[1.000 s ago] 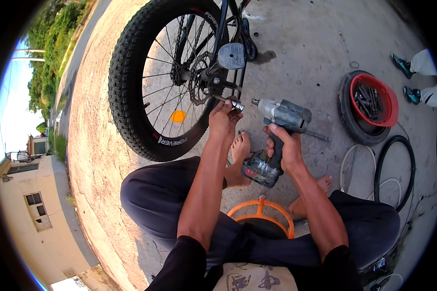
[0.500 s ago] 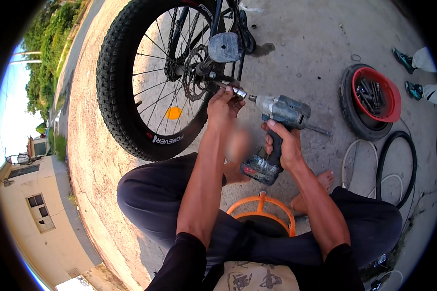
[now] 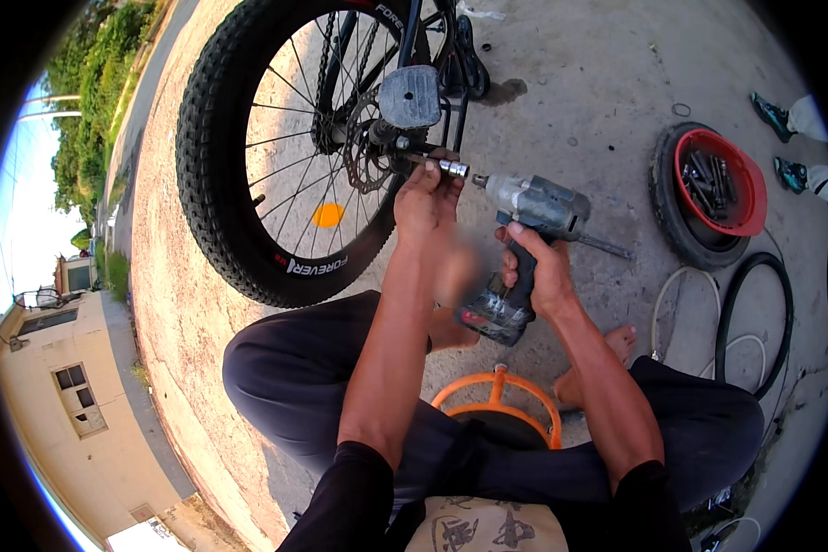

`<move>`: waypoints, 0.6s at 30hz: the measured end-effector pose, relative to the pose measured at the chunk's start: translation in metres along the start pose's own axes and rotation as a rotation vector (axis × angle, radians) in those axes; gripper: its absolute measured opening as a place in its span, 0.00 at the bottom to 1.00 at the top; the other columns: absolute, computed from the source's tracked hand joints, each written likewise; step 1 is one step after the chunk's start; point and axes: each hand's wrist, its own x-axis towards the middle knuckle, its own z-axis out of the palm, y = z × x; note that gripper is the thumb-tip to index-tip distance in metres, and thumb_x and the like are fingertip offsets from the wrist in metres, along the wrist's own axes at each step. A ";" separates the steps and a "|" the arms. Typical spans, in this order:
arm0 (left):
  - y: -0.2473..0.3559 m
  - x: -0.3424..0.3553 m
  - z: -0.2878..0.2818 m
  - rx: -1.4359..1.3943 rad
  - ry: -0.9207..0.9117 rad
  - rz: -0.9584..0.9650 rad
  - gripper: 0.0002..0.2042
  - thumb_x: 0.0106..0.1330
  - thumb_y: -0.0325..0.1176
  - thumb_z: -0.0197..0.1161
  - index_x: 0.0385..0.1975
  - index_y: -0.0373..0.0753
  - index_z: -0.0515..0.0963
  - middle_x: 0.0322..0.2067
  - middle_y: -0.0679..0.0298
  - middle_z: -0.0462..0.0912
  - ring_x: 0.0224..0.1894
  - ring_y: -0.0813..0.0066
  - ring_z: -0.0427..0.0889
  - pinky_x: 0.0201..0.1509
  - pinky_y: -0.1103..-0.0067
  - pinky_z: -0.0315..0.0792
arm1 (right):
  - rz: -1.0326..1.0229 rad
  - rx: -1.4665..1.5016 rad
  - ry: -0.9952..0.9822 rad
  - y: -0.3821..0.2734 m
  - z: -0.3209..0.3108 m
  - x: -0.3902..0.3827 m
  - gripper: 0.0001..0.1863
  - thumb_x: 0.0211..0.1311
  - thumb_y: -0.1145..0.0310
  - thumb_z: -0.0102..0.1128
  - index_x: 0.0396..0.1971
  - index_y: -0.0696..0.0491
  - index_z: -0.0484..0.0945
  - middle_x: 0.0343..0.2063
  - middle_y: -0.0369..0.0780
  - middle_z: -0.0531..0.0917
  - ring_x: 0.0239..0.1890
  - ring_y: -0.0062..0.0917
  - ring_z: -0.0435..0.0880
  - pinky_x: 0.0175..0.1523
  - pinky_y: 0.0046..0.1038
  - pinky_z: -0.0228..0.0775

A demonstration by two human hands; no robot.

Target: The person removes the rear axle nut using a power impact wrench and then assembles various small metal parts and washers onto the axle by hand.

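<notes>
With its fingers closed, my left hand (image 3: 420, 204) pinches a shiny metal socket (image 3: 453, 168) beside the rear axle of a fat-tyred bicycle wheel (image 3: 213, 175). My right hand (image 3: 545, 273) wraps round the handle of a worn grey cordless impact wrench (image 3: 545, 208). The wrench's square drive tip points left at the socket's open end, with a small gap between them. Above my left hand are the brake disc (image 3: 366, 147) and a grey pedal (image 3: 409, 97). My left fingers partly hide the axle end.
A red bowl (image 3: 756, 189) of metal tools sits on a loose tyre (image 3: 669, 216) at the right. Black (image 3: 725, 317) and pale hoses lie below it. Another person's shoes (image 3: 789, 175) stand at the far right. An orange round frame (image 3: 550, 409) is between my legs.
The wrench has shifted slightly and its battery end has tipped up a little. My left hand still holds the socket; the bicycle sits slightly further left in view.
</notes>
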 end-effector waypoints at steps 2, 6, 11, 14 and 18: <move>-0.002 0.001 -0.002 -0.038 0.001 0.008 0.13 0.76 0.31 0.48 0.55 0.34 0.72 0.46 0.58 0.80 0.47 0.68 0.77 0.54 0.72 0.70 | -0.010 0.030 0.019 0.004 0.002 0.003 0.15 0.63 0.61 0.65 0.38 0.58 0.76 0.25 0.38 0.79 0.16 0.18 0.71 0.20 0.22 0.65; -0.002 0.005 -0.009 -0.099 -0.016 0.036 0.14 0.74 0.29 0.55 0.55 0.31 0.73 0.48 0.57 0.81 0.48 0.69 0.80 0.54 0.71 0.73 | -0.016 0.092 -0.048 0.009 0.004 0.011 0.15 0.63 0.60 0.64 0.37 0.57 0.77 0.20 0.37 0.76 0.15 0.19 0.70 0.21 0.22 0.64; -0.001 0.006 -0.010 -0.059 -0.019 0.034 0.12 0.75 0.26 0.52 0.54 0.31 0.74 0.50 0.56 0.81 0.50 0.68 0.80 0.56 0.71 0.73 | -0.036 0.124 -0.008 0.016 0.000 0.017 0.16 0.64 0.58 0.64 0.36 0.57 0.77 0.18 0.36 0.74 0.15 0.20 0.70 0.21 0.23 0.64; 0.000 0.006 -0.010 -0.066 0.002 0.030 0.12 0.75 0.26 0.52 0.54 0.31 0.74 0.50 0.56 0.81 0.50 0.68 0.80 0.57 0.70 0.73 | -0.051 0.124 -0.004 0.018 0.003 0.018 0.16 0.64 0.57 0.64 0.36 0.57 0.77 0.17 0.36 0.73 0.15 0.20 0.70 0.21 0.24 0.64; -0.001 0.005 -0.008 -0.062 -0.003 0.029 0.12 0.75 0.26 0.52 0.53 0.32 0.74 0.49 0.56 0.80 0.51 0.68 0.79 0.56 0.71 0.73 | -0.044 0.124 -0.025 0.020 0.004 0.018 0.18 0.64 0.56 0.65 0.36 0.58 0.77 0.16 0.35 0.73 0.15 0.20 0.70 0.21 0.24 0.65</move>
